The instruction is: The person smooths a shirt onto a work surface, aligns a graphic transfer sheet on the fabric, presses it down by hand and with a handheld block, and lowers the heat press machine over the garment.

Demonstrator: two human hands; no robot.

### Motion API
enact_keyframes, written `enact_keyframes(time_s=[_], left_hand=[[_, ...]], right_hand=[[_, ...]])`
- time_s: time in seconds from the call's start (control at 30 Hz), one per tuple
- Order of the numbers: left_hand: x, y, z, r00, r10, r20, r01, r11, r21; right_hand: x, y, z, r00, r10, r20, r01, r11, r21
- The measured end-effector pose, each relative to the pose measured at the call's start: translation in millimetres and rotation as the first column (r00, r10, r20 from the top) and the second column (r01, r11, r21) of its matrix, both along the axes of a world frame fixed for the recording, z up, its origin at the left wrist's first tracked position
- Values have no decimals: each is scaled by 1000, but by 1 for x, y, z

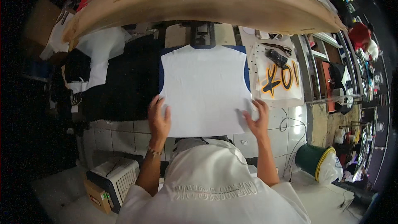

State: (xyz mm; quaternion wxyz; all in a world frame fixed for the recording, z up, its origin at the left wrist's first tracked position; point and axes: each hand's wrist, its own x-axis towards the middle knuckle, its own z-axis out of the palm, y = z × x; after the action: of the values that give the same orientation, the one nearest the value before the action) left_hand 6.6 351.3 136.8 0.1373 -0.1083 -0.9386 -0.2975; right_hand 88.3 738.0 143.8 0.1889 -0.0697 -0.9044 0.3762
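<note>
Smoothly flat white panel (203,91), shirt-shaped, scooped at top, probably fabric

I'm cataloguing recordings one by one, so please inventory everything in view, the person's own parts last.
Cloth panel: 1, white, centre
Underlying piece: 1, dark blue, showing at the panel's top and sides
Long taped object: 1, brown, across the top
Dark covering: 1, black, left of panel
Lettered sheet: at least 1, white with black and orange, right of panel
Scissors: 1 pair, dark, above the lettering
Small packet: 1, black, beside scissors
Bucket: 1, green, lower right
Plastic bag: 1, white, at bucket's mouth
Slatted crate: 1, pale and dark, lower left
Rim clutter: uncountable, mixed, too dim
Left hand: 1, bare, panel's left edge
Right hand: 1, bare, panel's right edge
</note>
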Motion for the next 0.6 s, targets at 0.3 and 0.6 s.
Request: enact_keyframes(time_s=[0.3, 0.6], left_hand=[[-51, 46, -17, 986, 144, 79, -89, 872, -481], [-68, 171, 425, 393, -888, -238, 811, 457, -365]], right_hand=[[-47, -56, -5, 975, 70, 212, -174, 835, 522], [-55, -3, -5, 982, 49, -184, -29, 994, 106]])
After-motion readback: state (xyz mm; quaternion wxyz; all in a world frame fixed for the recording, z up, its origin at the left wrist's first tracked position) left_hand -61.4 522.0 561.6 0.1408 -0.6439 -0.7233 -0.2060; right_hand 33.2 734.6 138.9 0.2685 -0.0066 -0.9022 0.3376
